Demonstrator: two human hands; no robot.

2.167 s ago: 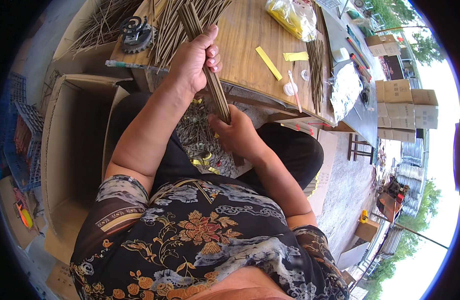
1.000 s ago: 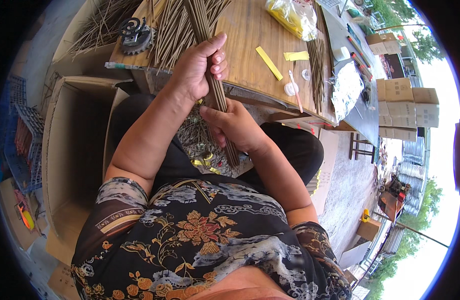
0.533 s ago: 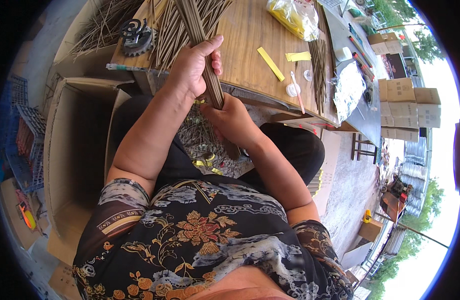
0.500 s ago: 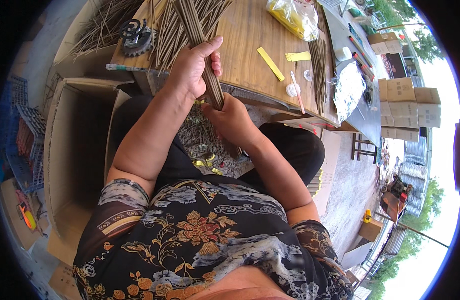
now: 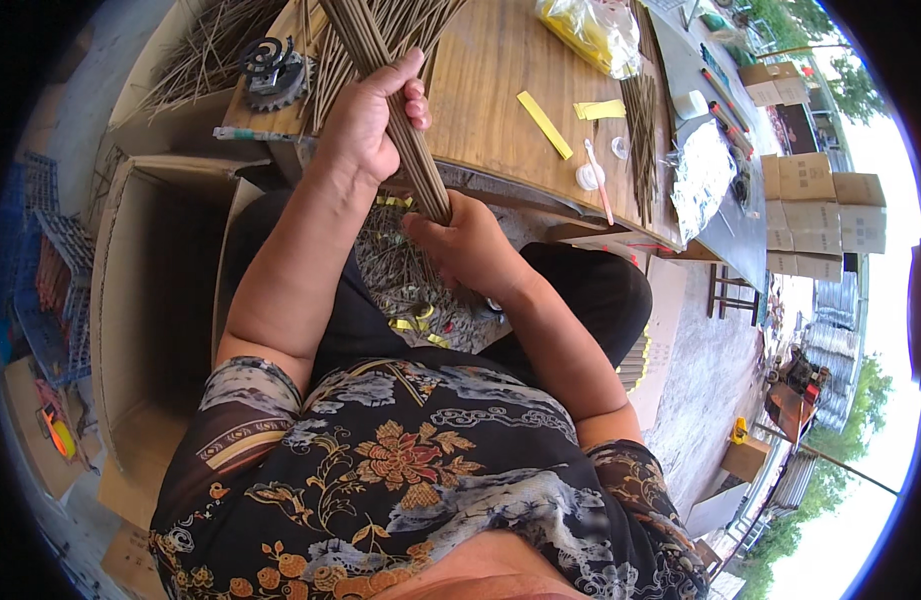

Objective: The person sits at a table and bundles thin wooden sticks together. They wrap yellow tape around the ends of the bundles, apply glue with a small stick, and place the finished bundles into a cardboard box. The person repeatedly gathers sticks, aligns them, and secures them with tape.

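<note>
A bundle of thin brown incense sticks (image 5: 414, 160) slants across my lap, its upper end over the table edge. My left hand (image 5: 368, 118) is closed around the bundle's middle, thumb pointing up along it. Lower down, my right hand (image 5: 468, 243) grips the sticks near their lower end, with the fingers partly hidden behind. More loose incense sticks (image 5: 325, 60) lie in a pile on the wooden table (image 5: 480, 90) beyond my left hand.
An open cardboard box (image 5: 160, 300) stands at my left. On the table are a black coil on a toothed stand (image 5: 272, 75), yellow paper strips (image 5: 544, 125), a white jar with a pink stick (image 5: 589, 177), a bag of yellow material (image 5: 590, 35) and crumpled foil (image 5: 702, 180). Yellow scraps (image 5: 412, 322) litter the floor.
My left hand has shifted slightly up and left, tilting the bundle's upper end leftward. The right hand stays near the lower end, where fewer stick ends show below it.
</note>
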